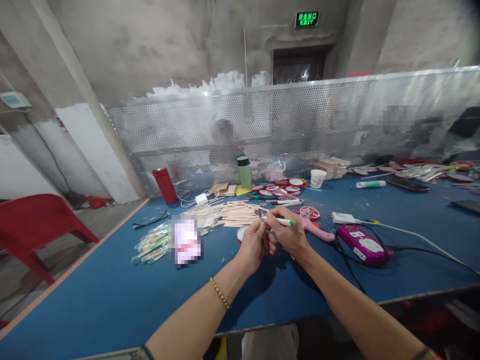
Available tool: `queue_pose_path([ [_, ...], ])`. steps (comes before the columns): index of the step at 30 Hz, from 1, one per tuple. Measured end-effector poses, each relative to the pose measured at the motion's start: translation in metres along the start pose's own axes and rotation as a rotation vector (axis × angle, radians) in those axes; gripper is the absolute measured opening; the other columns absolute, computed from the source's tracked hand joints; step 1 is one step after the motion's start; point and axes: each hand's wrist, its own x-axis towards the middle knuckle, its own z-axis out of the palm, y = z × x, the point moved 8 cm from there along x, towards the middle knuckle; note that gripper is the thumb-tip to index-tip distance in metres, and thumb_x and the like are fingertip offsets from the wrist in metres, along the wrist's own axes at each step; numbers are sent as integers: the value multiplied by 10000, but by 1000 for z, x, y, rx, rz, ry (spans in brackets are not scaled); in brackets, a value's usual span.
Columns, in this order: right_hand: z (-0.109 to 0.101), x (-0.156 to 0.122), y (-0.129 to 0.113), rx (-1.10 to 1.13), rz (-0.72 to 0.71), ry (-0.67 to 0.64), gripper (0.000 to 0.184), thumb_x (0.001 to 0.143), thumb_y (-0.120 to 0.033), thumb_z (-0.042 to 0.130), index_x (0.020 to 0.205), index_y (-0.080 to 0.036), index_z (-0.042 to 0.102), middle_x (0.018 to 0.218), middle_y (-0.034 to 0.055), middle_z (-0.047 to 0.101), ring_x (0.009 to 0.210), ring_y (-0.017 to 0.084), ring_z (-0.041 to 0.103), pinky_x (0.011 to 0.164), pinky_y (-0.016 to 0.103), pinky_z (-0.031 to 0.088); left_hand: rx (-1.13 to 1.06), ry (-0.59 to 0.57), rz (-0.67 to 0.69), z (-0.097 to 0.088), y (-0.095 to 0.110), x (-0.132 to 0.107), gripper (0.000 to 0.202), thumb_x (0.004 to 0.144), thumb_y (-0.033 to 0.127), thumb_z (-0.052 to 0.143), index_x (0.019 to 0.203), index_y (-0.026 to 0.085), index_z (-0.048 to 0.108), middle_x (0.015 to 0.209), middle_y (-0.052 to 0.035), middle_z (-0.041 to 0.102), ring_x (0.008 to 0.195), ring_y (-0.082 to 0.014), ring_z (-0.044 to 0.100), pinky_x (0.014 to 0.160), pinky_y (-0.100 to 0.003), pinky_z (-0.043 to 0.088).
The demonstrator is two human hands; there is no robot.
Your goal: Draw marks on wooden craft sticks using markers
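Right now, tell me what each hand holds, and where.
The right hand grips a pen by its barrel, away from its green end; the left hand pinches a small stick below its brown top.

Over towards the table's (120, 295) far edge, before the screen (180, 132), two bottles (245, 176) stand left of a cup (317, 179); past the left edge there's a chair (35, 222); heaped sticks (240, 215) lie left of a cabled box (363, 246).

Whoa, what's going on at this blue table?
Somebody's right hand holds a white-and-green marker pointed toward a small reddish-brown piece in the left hand. It's too small to tell what that is. The hands are over the blue table, with a pile of wooden sticks lying just beyond.
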Motion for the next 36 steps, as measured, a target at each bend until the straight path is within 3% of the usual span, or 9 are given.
queue_pose_path([
  [16, 2, 0, -5, 5, -59, -1, 235, 834, -324, 531, 624, -218, 538, 508, -32, 552, 423, 112, 506, 445, 223, 406, 4, 15, 13, -1, -1, 1, 522, 660, 612, 756, 820, 193, 488, 508, 42, 568, 362, -104, 503, 379, -200, 374],
  [36, 0, 0, -3, 20, -10, -3, 229, 830, -353, 537, 652, -211, 565, 509, -32, 568, 384, 108, 512, 401, 216, 398, -4, -3, 14, 1, 0, 0, 483, 699, 590, 736, 820, 186, 501, 519, 29, 572, 371, -109, 503, 392, -212, 374],
])
